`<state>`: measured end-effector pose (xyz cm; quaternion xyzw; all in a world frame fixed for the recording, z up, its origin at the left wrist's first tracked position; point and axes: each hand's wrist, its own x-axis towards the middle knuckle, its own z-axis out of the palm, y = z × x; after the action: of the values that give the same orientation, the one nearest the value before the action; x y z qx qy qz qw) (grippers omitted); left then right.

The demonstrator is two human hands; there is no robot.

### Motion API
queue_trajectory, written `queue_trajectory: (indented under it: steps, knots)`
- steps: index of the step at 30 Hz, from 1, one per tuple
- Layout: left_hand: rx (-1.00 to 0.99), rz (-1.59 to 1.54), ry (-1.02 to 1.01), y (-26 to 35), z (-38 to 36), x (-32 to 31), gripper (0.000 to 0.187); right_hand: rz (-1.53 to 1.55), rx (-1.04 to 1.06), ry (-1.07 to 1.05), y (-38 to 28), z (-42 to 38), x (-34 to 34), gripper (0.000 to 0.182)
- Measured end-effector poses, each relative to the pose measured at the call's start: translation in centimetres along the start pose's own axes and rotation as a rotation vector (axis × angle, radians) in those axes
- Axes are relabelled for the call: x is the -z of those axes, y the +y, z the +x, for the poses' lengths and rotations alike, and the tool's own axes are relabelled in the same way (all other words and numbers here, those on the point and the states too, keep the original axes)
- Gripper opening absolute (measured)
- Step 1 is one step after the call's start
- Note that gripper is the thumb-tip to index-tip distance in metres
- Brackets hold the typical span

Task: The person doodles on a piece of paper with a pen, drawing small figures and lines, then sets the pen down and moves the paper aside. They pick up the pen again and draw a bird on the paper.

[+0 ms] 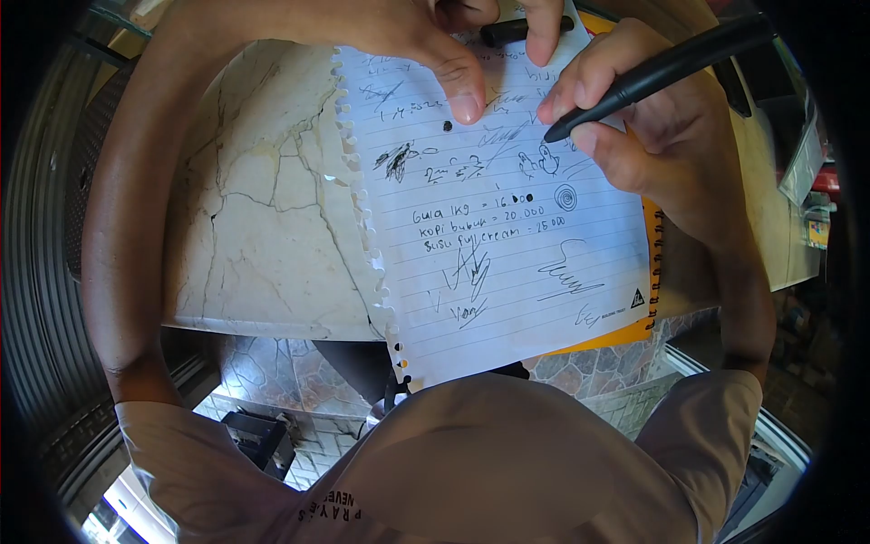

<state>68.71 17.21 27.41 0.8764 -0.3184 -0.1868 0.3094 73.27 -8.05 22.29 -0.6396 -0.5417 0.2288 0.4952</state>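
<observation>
A lined sheet of paper with torn binding holes along its left edge lies in front of me, covered in handwriting, scribbles and small drawings. My left hand rests on its top part, thumb and fingers spread. A black pen cap sits among those fingers, partly covered by one of them. In my right hand is a black pen, gripped near its point. The pen tip is right at a small drawn figure on the sheet's right side.
Under the sheet is a yellow spiral notebook, its binding on the right. Both lie on a cracked-pattern marble tabletop, whose front edge is close to my body. Patterned stone floor shows below.
</observation>
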Motion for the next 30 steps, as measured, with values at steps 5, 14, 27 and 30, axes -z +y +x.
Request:
queue_trajectory:
  steps: [5,14,27,30]
  knots:
    - [-0.022,0.003,0.024,-0.2,-0.1,-0.1,0.042,-0.047,0.038,-0.03,0.2,0.0,0.2,0.027]
    - [-0.039,0.016,0.036,-0.2,-0.1,-0.2,0.041,-0.039,0.037,-0.02,0.1,0.0,0.2,0.027]
    - [-0.05,0.029,0.04,-0.3,-0.2,-0.2,0.04,-0.065,0.061,-0.042,0.2,0.1,0.4,0.023]
    - [-0.041,0.027,0.049,-0.3,-0.2,-0.3,0.04,0.039,-0.153,-0.015,-2.2,0.7,0.1,0.027]
